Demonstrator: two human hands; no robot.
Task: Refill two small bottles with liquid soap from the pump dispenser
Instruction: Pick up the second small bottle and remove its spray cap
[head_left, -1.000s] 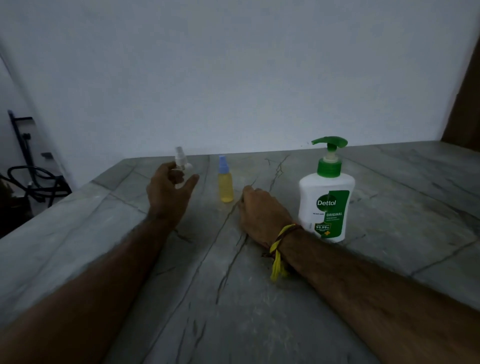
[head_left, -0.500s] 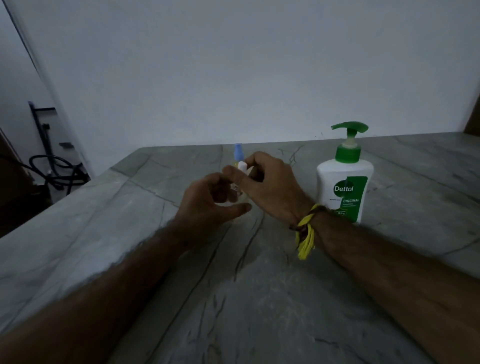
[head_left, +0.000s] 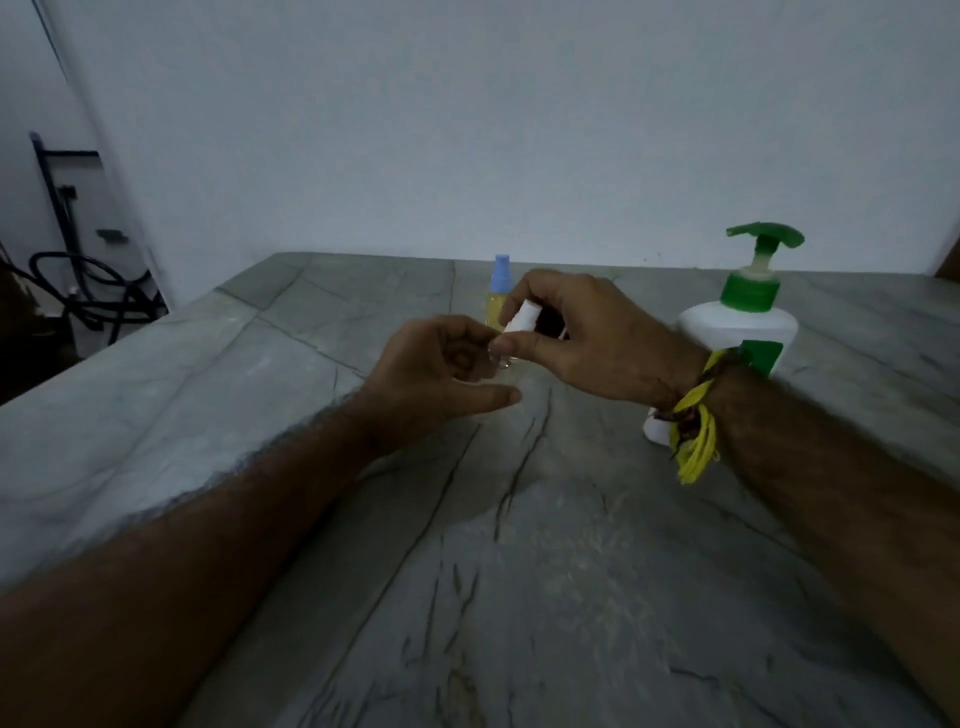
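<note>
My left hand (head_left: 441, 364) holds a small clear bottle, which its fingers almost wholly hide. My right hand (head_left: 587, 338) pinches that bottle's white spray cap (head_left: 522, 317) between thumb and forefinger; the cap is tilted to the right. Behind both hands a second small bottle (head_left: 500, 291) with yellow liquid and a blue cap stands upright on the grey stone table (head_left: 519, 571). The white pump dispenser (head_left: 748, 317) with a green pump head stands to the right, partly behind my right wrist.
A white wall runs along the table's far edge. Off the table's left edge, on the floor, are black hoses and a dark frame (head_left: 78, 291). A yellow thread band (head_left: 696, 436) is tied around my right wrist.
My left hand brought the clear bottle from the table's left towards the middle. My right hand rose from the table and took hold of its white cap, which now tilts away from upright.
</note>
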